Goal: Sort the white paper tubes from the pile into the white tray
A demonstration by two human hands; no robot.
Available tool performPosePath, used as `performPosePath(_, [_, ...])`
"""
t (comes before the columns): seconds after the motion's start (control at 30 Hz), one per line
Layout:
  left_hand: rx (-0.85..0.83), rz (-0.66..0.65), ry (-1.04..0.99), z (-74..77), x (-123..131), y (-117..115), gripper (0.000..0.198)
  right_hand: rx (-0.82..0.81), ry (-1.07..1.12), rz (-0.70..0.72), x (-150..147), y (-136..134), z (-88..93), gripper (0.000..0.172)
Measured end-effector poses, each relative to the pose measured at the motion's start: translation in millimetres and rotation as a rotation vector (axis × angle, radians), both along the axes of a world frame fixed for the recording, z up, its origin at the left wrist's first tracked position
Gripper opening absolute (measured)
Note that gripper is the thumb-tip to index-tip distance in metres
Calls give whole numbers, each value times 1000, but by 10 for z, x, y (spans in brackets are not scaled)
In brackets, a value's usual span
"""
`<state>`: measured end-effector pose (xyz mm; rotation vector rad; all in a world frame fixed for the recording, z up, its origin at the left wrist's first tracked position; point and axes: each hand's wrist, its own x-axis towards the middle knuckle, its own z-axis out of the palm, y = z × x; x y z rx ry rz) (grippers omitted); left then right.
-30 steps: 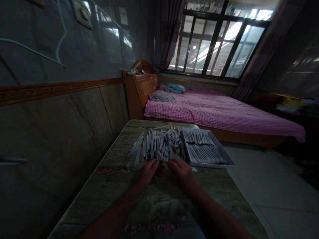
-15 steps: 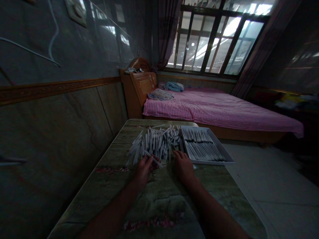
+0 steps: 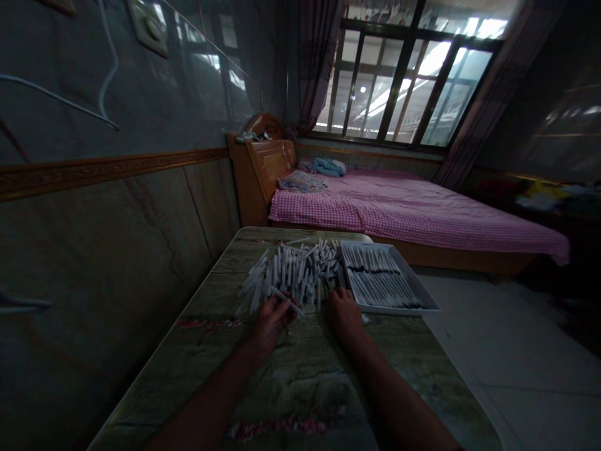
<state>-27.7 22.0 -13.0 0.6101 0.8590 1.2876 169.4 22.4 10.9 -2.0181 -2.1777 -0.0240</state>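
Observation:
My left hand [image 3: 273,319] is closed around a thin whitish tube [image 3: 287,300], which slants down to the right across the fingers. Just beyond it lies a loose pile of similar tubes [image 3: 291,270] on the table. My right hand [image 3: 345,313] rests by the near left corner of a shallow white tray [image 3: 429,308]. Its fingers are curled downward near small dark pieces, and what they hold, if anything, is hidden. Inside the tray, tubes with dark ends [image 3: 382,288] lie side by side in two rows.
The table [image 3: 291,382] has a marbled green top with pink flower patterns. Behind it stands a bed [image 3: 375,200] with a pink checked sheet and a wooden headboard [image 3: 265,163]. A tiled wall [image 3: 159,232] runs along the left, and pale floor [image 3: 474,326] shows on the right.
Both hands stay almost in place, the left still holding its tube. The right fingers have curled in slightly more. The whole view has shifted a little.

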Motion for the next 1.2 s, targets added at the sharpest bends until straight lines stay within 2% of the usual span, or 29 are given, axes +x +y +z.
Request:
performPosePath(0.2, [8, -31, 12, 16, 4, -8, 29, -22, -43, -18, -36, 76, -25, 23])
performPosePath(0.47, [-17, -36, 14, 73, 0, -32, 26, -124, -47, -100, -52, 5, 62, 27])
performPosePath(0.9, [-52, -47, -14, 117, -29, -27, 20, -151, -76, -82, -11, -100, 117, 29])
performPosePath(1.2, [-39, -120, -82, 98, -29, -37, 22, -151, -49, -94, -3, -126, 139, 29])
